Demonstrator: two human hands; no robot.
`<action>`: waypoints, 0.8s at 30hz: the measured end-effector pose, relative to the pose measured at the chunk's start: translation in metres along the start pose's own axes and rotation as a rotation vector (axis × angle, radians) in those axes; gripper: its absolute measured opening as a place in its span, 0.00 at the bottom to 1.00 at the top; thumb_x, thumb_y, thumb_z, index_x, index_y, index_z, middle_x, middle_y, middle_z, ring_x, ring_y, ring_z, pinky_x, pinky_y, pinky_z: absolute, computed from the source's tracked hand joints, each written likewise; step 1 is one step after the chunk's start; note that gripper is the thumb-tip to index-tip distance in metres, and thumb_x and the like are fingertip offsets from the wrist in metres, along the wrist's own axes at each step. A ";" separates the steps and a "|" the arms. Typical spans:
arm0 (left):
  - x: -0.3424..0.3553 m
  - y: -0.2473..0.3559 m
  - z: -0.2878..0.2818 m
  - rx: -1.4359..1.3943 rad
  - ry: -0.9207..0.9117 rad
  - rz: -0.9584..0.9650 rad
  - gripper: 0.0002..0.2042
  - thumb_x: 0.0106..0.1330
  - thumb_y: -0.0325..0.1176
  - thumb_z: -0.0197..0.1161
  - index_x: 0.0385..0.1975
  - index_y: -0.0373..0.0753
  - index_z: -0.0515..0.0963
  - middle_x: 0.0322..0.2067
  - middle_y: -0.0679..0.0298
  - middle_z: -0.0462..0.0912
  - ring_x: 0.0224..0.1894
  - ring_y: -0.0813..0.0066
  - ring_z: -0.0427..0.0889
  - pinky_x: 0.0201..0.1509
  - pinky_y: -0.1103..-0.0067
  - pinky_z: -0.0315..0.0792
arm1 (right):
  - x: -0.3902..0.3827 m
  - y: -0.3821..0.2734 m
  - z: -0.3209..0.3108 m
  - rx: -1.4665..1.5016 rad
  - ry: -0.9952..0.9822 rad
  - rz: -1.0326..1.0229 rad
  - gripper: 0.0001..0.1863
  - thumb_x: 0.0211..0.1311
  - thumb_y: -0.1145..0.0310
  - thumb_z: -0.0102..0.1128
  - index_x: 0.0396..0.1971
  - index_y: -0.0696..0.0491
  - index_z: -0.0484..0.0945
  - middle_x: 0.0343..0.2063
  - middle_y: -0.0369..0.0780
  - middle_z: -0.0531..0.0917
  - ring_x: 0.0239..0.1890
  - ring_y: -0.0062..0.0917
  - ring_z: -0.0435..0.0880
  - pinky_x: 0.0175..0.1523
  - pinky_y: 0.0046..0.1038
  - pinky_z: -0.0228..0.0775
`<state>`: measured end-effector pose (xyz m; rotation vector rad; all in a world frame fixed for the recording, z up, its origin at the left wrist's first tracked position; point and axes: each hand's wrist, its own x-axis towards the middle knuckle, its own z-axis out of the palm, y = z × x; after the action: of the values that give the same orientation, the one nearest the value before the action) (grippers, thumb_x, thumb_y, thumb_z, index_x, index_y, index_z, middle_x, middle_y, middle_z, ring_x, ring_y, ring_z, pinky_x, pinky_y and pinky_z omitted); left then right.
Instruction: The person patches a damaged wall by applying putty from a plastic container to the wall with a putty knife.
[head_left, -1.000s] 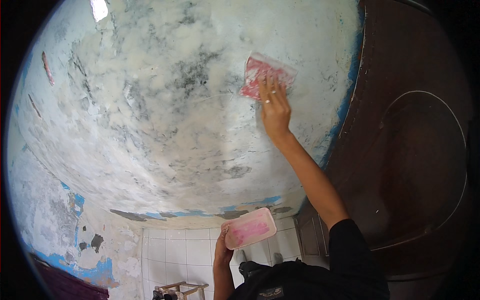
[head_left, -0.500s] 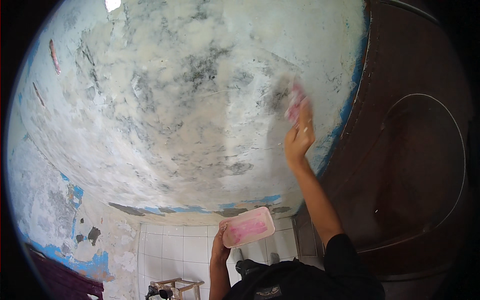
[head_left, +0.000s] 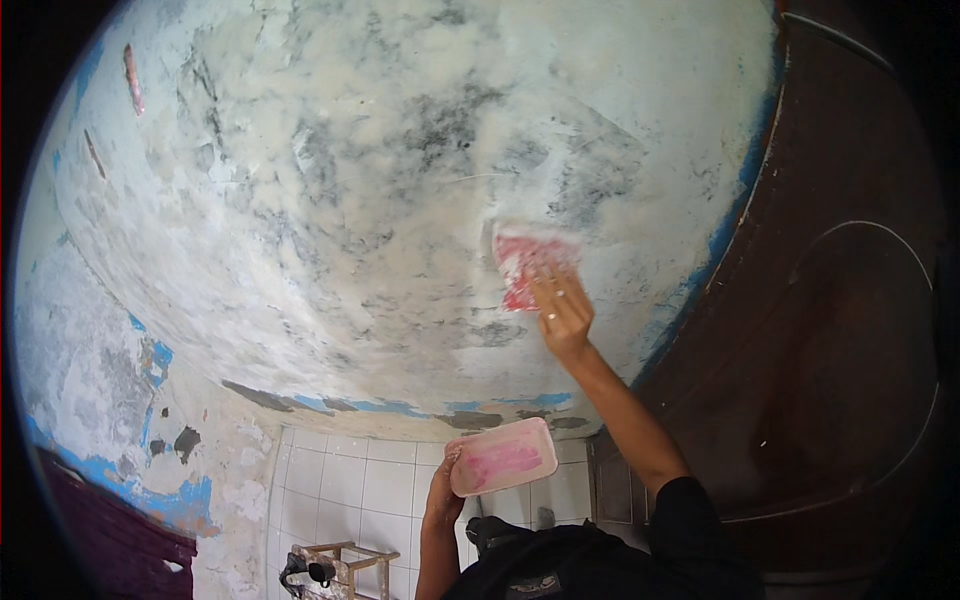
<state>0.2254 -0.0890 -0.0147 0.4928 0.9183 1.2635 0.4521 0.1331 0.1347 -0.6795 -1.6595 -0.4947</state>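
My right hand [head_left: 566, 318] is closed on a flat red putty spreader [head_left: 515, 265] smeared with white. The spreader lies against the patchy white and grey wall [head_left: 380, 220], with my fingers pressed over its lower right part. Motion blurs its far edge slightly. Lower down, my left hand [head_left: 442, 488] grips the left end of a shallow, pale pink rectangular tray [head_left: 522, 474]. A brighter pink streak shows on the tray's inside, and whitish residue lies around it. My left fingers are partly hidden beneath the tray.
A dark brown door or panel [head_left: 830, 330] borders the wall on the right. A small wooden stool [head_left: 350, 565] with a dark object [head_left: 318, 572] on it stands at the lower left on white floor tiles [head_left: 340, 480]. Purple cloth [head_left: 110, 530] hangs at the far left.
My right hand has swept the spreader down and left along the wall, so its flat face now shows. My left hand and tray stay nearly where they were; the view has shifted slightly.
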 end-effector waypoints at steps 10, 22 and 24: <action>0.007 -0.010 -0.023 -0.033 0.082 0.024 0.22 0.74 0.44 0.50 0.60 0.36 0.67 0.54 0.56 0.76 0.56 0.64 0.77 0.60 0.69 0.72 | -0.048 0.042 0.018 -0.183 -0.258 -0.141 0.22 0.53 0.84 0.57 0.50 0.59 0.81 0.49 0.47 0.83 0.55 0.42 0.80 0.62 0.49 0.69; 0.007 -0.008 -0.028 -0.052 0.022 0.053 0.19 0.74 0.43 0.49 0.59 0.38 0.67 0.54 0.57 0.75 0.57 0.65 0.75 0.62 0.70 0.70 | 0.054 0.008 -0.018 -0.194 -0.077 -0.362 0.17 0.56 0.75 0.60 0.47 0.52 0.84 0.46 0.38 0.86 0.57 0.32 0.80 0.66 0.46 0.64; 0.003 -0.004 -0.020 -0.049 0.026 0.048 0.20 0.74 0.43 0.49 0.59 0.38 0.67 0.55 0.57 0.74 0.57 0.64 0.75 0.62 0.69 0.70 | 0.081 0.014 -0.005 -0.227 -0.068 -0.384 0.18 0.56 0.75 0.60 0.48 0.51 0.84 0.48 0.37 0.86 0.58 0.32 0.79 0.66 0.47 0.64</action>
<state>0.2116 -0.0899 -0.0298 0.4634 0.8999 1.3349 0.4562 0.1532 0.2149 -0.5445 -1.8228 -0.9546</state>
